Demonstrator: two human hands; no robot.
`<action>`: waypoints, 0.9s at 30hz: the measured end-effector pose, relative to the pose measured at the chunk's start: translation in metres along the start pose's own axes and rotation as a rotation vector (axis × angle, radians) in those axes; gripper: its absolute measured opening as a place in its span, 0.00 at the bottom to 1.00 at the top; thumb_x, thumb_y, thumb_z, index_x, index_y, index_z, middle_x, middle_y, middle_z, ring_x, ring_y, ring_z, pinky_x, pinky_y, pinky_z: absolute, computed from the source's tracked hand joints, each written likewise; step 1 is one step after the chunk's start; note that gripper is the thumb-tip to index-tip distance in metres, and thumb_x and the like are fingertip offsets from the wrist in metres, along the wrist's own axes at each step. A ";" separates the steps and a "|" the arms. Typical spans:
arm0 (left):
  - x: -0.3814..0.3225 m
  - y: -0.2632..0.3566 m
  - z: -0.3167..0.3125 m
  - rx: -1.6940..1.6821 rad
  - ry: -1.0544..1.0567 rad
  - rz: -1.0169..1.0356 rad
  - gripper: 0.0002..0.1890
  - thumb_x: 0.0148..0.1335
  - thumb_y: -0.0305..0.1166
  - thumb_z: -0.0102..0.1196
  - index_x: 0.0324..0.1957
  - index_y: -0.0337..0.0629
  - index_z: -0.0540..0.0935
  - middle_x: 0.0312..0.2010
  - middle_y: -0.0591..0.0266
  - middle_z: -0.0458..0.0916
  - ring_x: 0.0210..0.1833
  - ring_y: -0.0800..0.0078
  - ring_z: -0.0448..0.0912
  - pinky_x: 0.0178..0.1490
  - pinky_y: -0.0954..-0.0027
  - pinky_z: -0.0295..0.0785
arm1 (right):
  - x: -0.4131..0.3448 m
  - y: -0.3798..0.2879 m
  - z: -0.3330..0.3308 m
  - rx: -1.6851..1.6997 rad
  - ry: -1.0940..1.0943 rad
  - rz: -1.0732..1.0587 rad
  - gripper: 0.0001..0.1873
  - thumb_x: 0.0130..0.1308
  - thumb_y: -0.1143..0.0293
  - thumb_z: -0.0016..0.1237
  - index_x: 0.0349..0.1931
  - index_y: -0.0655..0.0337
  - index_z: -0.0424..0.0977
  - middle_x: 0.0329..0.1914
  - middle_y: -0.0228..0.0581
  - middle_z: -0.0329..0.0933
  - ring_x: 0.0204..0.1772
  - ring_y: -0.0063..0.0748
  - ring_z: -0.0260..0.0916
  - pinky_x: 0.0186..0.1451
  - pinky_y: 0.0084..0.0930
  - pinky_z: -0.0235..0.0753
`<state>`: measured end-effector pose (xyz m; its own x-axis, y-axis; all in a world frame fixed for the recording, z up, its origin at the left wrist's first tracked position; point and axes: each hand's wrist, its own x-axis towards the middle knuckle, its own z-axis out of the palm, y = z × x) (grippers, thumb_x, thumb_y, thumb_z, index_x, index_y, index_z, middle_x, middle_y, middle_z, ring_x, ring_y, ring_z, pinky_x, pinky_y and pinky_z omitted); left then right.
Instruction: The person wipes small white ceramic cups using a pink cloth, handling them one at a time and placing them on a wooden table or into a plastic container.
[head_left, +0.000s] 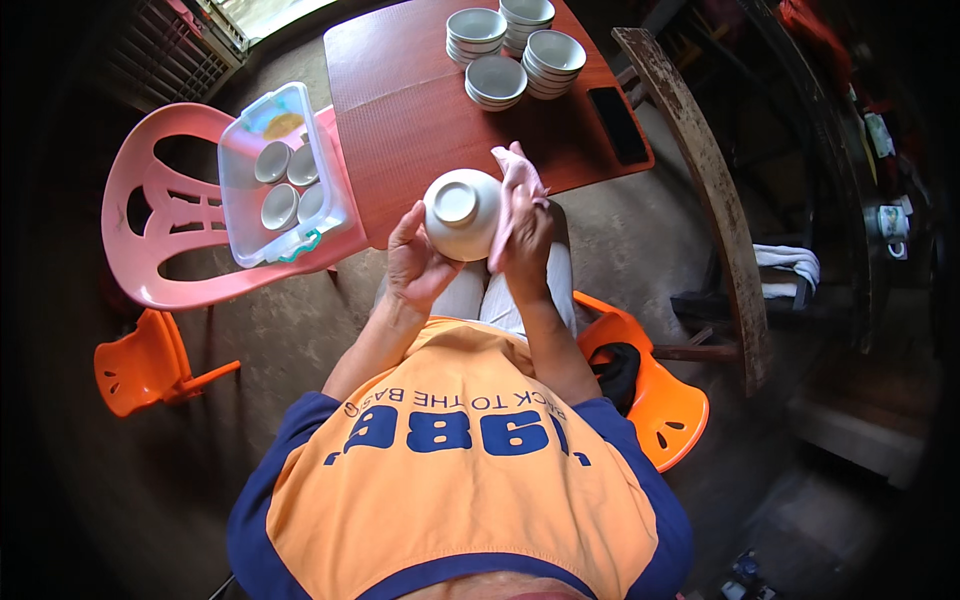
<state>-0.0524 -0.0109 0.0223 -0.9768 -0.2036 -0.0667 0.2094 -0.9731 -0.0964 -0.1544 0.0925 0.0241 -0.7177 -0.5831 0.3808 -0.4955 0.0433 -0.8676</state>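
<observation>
A white bowl (469, 217), its foot ring facing the camera, is held between my hands above my lap. My left hand (424, 259) grips its left edge with the thumb up along the side. My right hand (527, 240) presses a pink cloth (514, 187) against the bowl's right side. Stacks of white bowls (496, 79) stand at the far side of the red-brown table (420, 135). In a clear plastic box (337, 206) to the left lie several more white bowls (280, 207).
The box rests on a pink plastic chair (172, 281). A black phone (617, 124) lies near the table's right edge. Orange chairs (139, 367) stand low at both sides. A worn wooden bench (705, 157) is at the right, with a white towel (787, 259) beyond it.
</observation>
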 end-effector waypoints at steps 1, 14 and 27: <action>-0.002 0.002 0.000 0.005 -0.105 -0.029 0.24 0.59 0.38 0.52 0.55 0.39 0.67 0.54 0.52 0.71 0.59 0.60 0.67 0.61 0.53 0.62 | -0.001 0.004 -0.002 0.197 -0.008 0.112 0.20 0.68 0.64 0.29 0.53 0.67 0.64 0.54 0.52 0.65 0.59 0.38 0.63 0.60 0.36 0.61; -0.037 -0.013 0.002 0.628 0.328 0.138 0.25 0.61 0.45 0.43 0.55 0.39 0.67 0.47 0.56 0.73 0.49 0.66 0.74 0.54 0.64 0.68 | -0.054 -0.039 -0.004 0.607 -0.369 0.471 0.16 0.65 0.65 0.36 0.32 0.70 0.73 0.25 0.38 0.75 0.30 0.26 0.73 0.37 0.22 0.70; -0.051 -0.005 -0.011 0.588 0.329 0.235 0.19 0.58 0.46 0.47 0.41 0.39 0.76 0.34 0.57 0.80 0.36 0.67 0.78 0.46 0.67 0.73 | -0.072 -0.039 0.014 0.118 -0.522 -0.143 0.05 0.59 0.74 0.42 0.29 0.66 0.70 0.22 0.49 0.71 0.29 0.48 0.69 0.40 0.36 0.67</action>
<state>-0.0034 0.0056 0.0149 -0.8252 -0.4622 -0.3248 0.2635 -0.8235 0.5024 -0.0766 0.1211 0.0255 -0.2948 -0.9023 0.3145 -0.4901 -0.1398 -0.8604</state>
